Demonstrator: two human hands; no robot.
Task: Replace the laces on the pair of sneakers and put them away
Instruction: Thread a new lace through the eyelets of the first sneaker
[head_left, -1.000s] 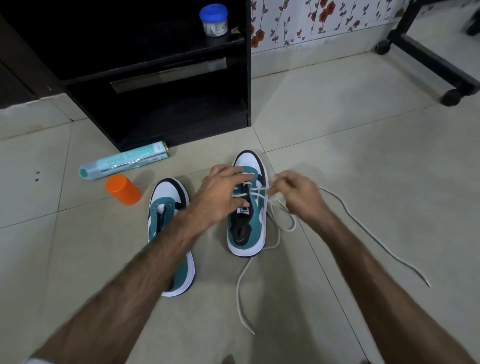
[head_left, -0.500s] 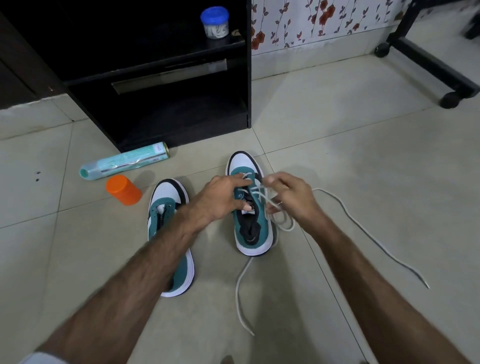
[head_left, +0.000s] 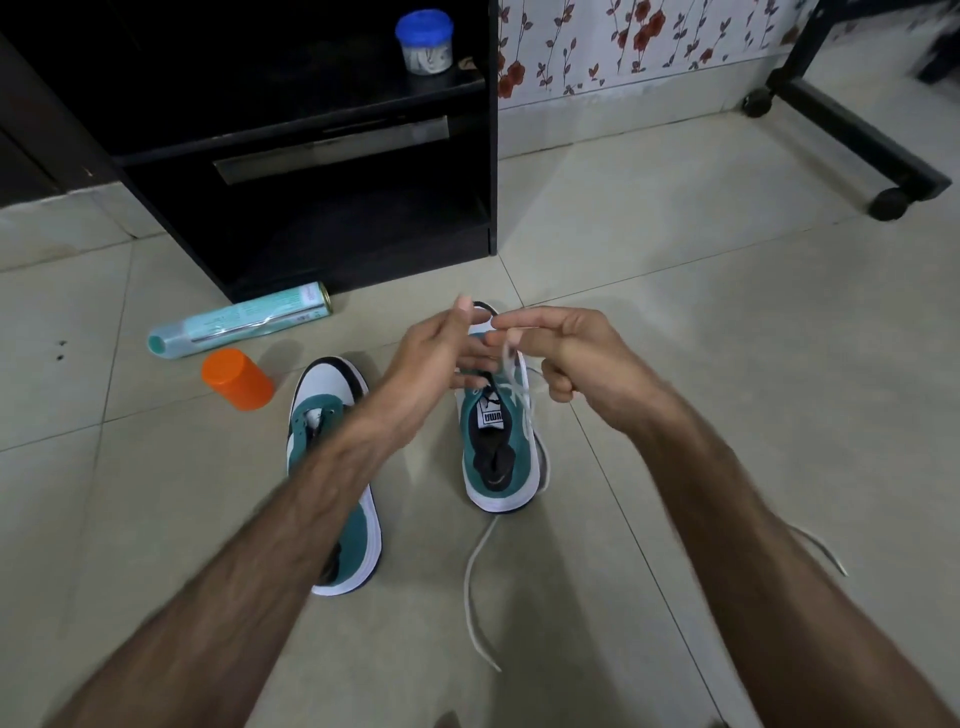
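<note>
Two green, white and black sneakers stand on the tiled floor. The left sneaker (head_left: 324, 415) has no lace in view and my left forearm crosses over it. The right sneaker (head_left: 496, 452) carries a white lace (head_left: 475, 582) whose loose end trails on the floor behind its heel. My right hand (head_left: 566, 353) pinches a strand of that lace above the shoe's toe. My left hand (head_left: 441, 358) is raised beside it, fingers mostly straight, fingertips close to the strand; whether they hold it I cannot tell.
A black cabinet (head_left: 363, 234) with open shelves stands ahead; a blue-lidded jar (head_left: 423, 41) sits on one shelf. A pale green spray can (head_left: 239, 327) lies by its base beside an orange cap (head_left: 236, 379). A black wheeled frame (head_left: 852, 140) is at the far right.
Both hands have risen from the right sneaker's eyelets, lifting the lace strand up above the toe. The lace loop beside the shoe has been drawn tighter.
</note>
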